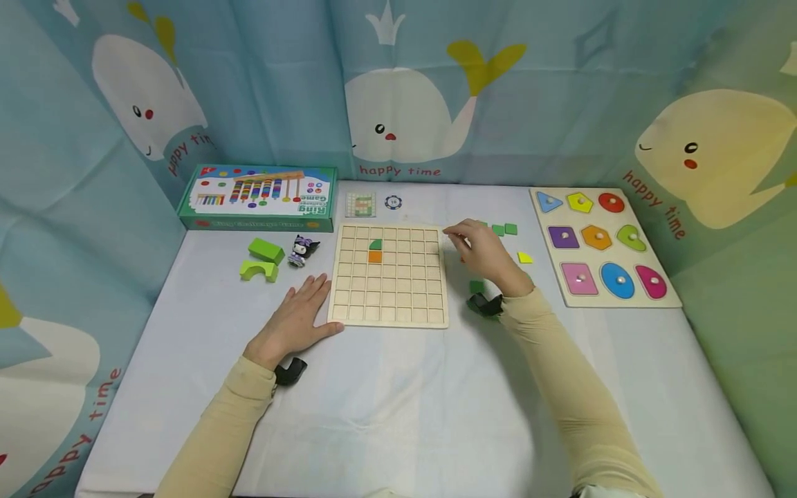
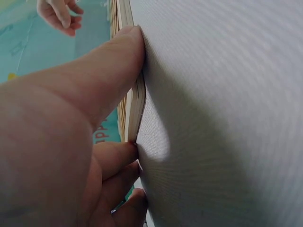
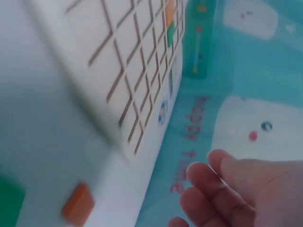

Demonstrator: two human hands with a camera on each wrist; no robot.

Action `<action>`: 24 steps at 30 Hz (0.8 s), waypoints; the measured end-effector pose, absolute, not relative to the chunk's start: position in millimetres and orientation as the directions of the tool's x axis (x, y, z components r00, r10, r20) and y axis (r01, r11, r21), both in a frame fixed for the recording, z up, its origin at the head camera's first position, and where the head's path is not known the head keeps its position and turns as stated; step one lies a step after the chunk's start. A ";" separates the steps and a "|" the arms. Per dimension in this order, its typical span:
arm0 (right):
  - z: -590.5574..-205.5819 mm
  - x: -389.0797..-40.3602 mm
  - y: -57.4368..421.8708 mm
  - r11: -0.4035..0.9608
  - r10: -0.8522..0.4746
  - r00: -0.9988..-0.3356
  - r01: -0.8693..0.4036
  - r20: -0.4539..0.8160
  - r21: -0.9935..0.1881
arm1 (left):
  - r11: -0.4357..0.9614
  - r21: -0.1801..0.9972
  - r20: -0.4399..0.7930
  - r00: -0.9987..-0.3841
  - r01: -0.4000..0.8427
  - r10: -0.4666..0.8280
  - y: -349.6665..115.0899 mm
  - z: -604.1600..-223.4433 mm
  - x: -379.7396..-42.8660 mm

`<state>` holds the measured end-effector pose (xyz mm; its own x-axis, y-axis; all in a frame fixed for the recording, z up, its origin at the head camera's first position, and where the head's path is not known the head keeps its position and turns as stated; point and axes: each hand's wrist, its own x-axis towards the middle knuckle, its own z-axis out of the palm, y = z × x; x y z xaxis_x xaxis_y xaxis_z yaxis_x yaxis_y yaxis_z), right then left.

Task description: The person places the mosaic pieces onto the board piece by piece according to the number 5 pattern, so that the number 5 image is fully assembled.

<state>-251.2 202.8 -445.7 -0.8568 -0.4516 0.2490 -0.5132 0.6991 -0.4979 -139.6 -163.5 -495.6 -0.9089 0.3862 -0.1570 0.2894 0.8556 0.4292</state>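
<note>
A wooden grid board point(image 1: 389, 297) lies mid-table. In its upper left part sit a green rounded-corner tile point(image 1: 376, 245) and, just below it, an orange square tile point(image 1: 375, 256). My left hand point(image 1: 295, 318) rests on the cloth with fingers spread, its thumb and fingertips touching the board's lower left corner. Above the table, just off the board's upper right edge, hovers my right hand point(image 1: 486, 256) with loosely bent fingers; no piece shows between its fingertips point(image 3: 220, 158). Under it on the cloth are an orange tile point(image 3: 79, 206) and a green tile point(image 1: 477, 286).
More green tiles point(image 1: 510, 229) and a yellow tile point(image 1: 525, 257) lie right of the board. Further right is a shape puzzle point(image 1: 598, 263). A pattern card point(image 1: 360, 205), round chip point(image 1: 393, 202), ring game box point(image 1: 261, 197), figurine point(image 1: 301, 250) and green blocks point(image 1: 266, 250) stand behind and left.
</note>
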 end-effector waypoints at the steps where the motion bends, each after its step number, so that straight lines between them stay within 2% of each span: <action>1: -445.5 -252.3 207.2 0.708 -0.443 -0.861 -0.507 0.250 -0.491 | 0.857 0.427 -0.155 -0.910 0.290 0.385 -163.6 -495.4 -140.2; 7: -448.4 -254.5 227.3 0.744 -0.404 -0.884 -0.467 0.235 -0.478 | 0.856 0.430 -0.138 -0.915 0.289 0.378 -163.9 -492.9 -140.0; 13: -458.8 -249.9 238.9 0.791 -0.382 -0.916 -0.394 0.127 -0.468 | 0.856 0.427 -0.131 -0.917 0.291 0.377 -163.9 -494.1 -133.7; 17: -467.1 -248.1 243.6 0.823 -0.391 -0.917 -0.386 0.077 -0.417 | 0.852 0.432 -0.125 -0.915 0.297 0.383 -162.8 -496.1 -130.8; 24: -473.6 -247.5 246.9 0.852 -0.402 -0.912 -0.403 0.075 -0.334 | 0.853 0.432 -0.123 -0.918 0.293 0.377 -160.8 -497.5 -133.0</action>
<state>-247.5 246.9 -473.6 -0.9124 -0.4023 0.0748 -0.4031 0.8519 -0.3343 -133.0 -160.8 -497.5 -0.9178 0.3774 -0.1235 0.2928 0.8531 0.4318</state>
